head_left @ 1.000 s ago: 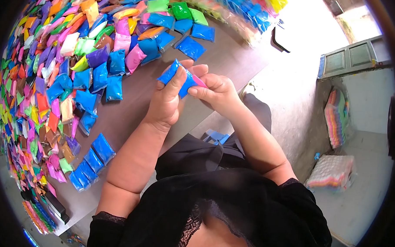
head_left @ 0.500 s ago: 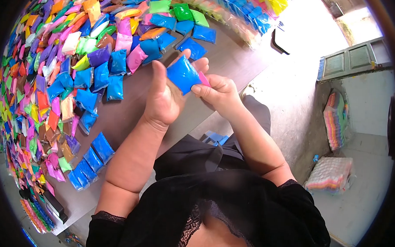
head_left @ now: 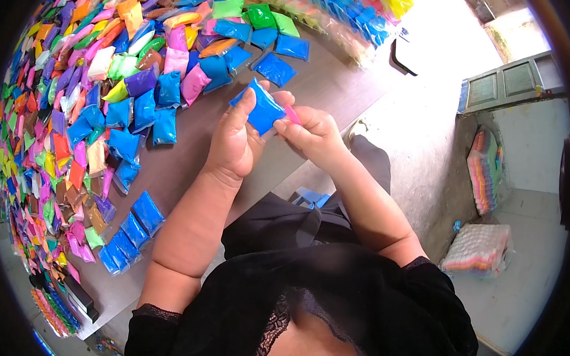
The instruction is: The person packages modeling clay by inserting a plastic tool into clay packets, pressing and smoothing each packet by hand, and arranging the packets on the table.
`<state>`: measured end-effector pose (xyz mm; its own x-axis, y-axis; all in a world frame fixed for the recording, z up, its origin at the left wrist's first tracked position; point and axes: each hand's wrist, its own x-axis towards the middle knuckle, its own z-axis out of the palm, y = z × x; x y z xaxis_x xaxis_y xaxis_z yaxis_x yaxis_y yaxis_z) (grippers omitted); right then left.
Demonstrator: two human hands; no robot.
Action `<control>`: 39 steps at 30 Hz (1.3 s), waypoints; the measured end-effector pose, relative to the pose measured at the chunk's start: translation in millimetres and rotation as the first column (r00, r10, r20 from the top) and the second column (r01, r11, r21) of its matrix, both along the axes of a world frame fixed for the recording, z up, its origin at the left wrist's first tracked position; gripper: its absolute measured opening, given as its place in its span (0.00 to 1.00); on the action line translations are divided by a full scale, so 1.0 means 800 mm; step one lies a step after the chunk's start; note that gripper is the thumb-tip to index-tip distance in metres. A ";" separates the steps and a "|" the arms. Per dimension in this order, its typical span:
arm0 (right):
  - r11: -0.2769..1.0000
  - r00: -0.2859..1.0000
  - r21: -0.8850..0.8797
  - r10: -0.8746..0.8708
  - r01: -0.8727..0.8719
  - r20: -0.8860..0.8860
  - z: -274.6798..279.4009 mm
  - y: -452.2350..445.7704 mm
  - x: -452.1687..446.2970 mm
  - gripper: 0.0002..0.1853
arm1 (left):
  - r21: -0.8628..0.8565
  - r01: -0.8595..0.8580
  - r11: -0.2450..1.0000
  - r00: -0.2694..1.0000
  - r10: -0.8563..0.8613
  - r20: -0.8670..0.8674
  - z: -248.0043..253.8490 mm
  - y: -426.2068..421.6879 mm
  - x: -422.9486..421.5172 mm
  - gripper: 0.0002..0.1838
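A small clear packet filled with blue (head_left: pixel 266 116), soft-looking like modelling clay, is held above the table between both hands. My left hand (head_left: pixel 231 141) is closed on it, thumb over its upper left side and fingers behind. My right hand (head_left: pixel 313 134) pinches a small flat pink piece (head_left: pixel 292 114) at the packet's right edge; its thumb touches the packet's lower right corner. What the pink piece is, I cannot tell. Beyond the hands lies a loose blue packet (head_left: pixel 274 70), and a row of blue packets (head_left: pixel 132 229) lies left of my left forearm.
A large heap of many-coloured packets (head_left: pixel 68 101) covers the left side of the table (head_left: pixel 185 156). Bagged strips of packets (head_left: pixel 340 23) stand at the far edge. On the right are a black-edged object (head_left: pixel 403 58), striped bundles (head_left: pixel 480 247) and a shuttered wooden piece (head_left: pixel 505 88).
My left thumb has come down onto the blue packet, which now tilts between the hands. My left fingers have closed in from a flatter, open palm. The right hand stays nearly in place.
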<state>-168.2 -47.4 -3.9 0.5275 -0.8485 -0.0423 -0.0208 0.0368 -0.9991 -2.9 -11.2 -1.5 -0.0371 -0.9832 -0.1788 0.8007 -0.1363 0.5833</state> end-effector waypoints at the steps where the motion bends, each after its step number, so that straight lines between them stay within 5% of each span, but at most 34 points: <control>1: 1.000 1.000 0.000 0.000 0.000 -0.001 0.002 0.000 0.001 0.09 | 0.004 -0.020 1.000 0.998 0.020 -0.065 0.000 0.000 -0.001 0.20; 4: 1.000 0.998 -0.011 -0.023 0.024 0.051 0.001 0.000 0.003 0.10 | -0.064 -0.040 0.997 0.998 0.037 -0.049 0.006 0.001 -0.009 0.20; 6: 0.986 1.000 -0.166 0.021 -0.024 -0.020 -0.010 -0.004 0.003 0.10 | -0.073 -0.034 0.997 0.999 0.037 0.033 0.008 0.005 -0.018 0.20; 11: 0.989 1.000 -0.145 0.020 -0.020 -0.003 -0.016 -0.003 0.000 0.10 | -0.097 -0.003 0.995 0.980 0.022 0.196 0.000 0.007 -0.016 0.19; 17: 0.996 0.998 -0.066 0.052 -0.053 -0.017 -0.001 -0.003 0.000 0.10 | -0.058 -0.041 0.997 0.995 0.046 0.083 -0.006 -0.001 -0.002 0.22; 19: 0.996 0.997 -0.048 0.067 -0.069 -0.032 -0.002 -0.003 -0.002 0.10 | -0.025 -0.025 0.999 0.988 0.021 -0.150 -0.005 -0.003 0.001 0.24; 23: 1.000 1.000 0.013 0.018 -0.018 0.022 -0.001 0.000 0.000 0.08 | -0.112 -0.035 0.993 0.945 -0.003 -0.328 0.006 -0.001 -0.005 0.22; 25: 0.998 0.997 0.054 -0.032 0.028 0.067 0.000 0.001 0.001 0.07 | -0.065 -0.008 0.998 0.996 0.014 0.093 0.004 0.004 -0.021 0.21; 28: 0.999 0.999 -0.024 -0.037 0.037 -0.006 -0.006 0.000 0.002 0.06 | -0.064 -0.002 0.998 1.000 0.002 -0.007 0.001 0.004 -0.015 0.20; 31: 0.989 0.985 0.094 -0.122 0.111 0.118 -0.007 -0.001 0.003 0.08 | -0.036 -0.033 0.999 0.995 0.037 0.097 0.003 0.003 -0.015 0.23; 39: 0.970 0.989 0.245 -0.031 -0.005 0.142 -0.005 -0.004 -0.008 0.11 | -0.011 0.014 1.000 1.000 -0.014 0.009 0.002 0.003 -0.010 0.20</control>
<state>-174.5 -50.5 -8.2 0.5321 -0.8288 -0.1732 0.1242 0.2788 -0.9523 -11.2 -8.9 0.4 -0.0492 -0.9845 -0.1682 0.7936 -0.1408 0.5919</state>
